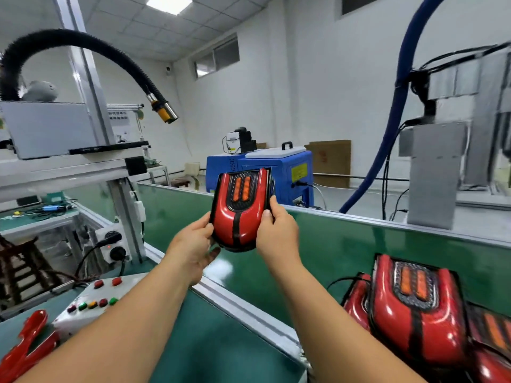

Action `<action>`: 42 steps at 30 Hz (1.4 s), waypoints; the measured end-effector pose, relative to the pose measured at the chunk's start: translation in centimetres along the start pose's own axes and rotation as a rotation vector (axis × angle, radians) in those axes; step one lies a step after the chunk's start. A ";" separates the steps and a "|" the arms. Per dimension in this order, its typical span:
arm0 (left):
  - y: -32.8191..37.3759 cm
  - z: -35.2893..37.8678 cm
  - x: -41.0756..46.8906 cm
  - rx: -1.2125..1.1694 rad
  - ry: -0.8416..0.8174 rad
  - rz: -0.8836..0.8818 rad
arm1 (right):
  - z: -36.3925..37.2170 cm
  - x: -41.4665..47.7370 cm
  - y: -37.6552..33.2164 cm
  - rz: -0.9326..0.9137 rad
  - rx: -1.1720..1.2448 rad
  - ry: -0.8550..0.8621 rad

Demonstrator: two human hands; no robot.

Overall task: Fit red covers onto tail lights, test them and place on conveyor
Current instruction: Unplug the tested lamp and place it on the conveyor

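- Left hand and right hand clasp the covered tail light by its side edges, lifted above the green conveyor.
- Looks light, rigid, glossy-slick: hold the black rim, not the lens.

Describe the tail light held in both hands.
The tail light has a glossy red cover, a black centre stripe and a dark meshed inset with two orange bars. It is held nearly upright, facing the camera, above the green conveyor. The left hand grips its left edge, the right hand its right edge.
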State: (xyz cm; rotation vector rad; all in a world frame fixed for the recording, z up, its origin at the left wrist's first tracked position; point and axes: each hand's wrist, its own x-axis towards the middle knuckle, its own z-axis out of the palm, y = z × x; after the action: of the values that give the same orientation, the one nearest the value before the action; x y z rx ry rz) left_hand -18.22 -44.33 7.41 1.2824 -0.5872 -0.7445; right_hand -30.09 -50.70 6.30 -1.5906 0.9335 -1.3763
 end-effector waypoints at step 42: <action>-10.8 22.7 -24.8 1.339 -0.516 0.607 | -35.2 -15.6 6.5 0.250 -0.739 0.395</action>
State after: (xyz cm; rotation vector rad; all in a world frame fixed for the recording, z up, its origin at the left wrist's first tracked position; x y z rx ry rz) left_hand -52.84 -40.75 1.72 1.9257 -2.0042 -0.0599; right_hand -67.16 -42.94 -3.21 -1.6436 1.9812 -1.2524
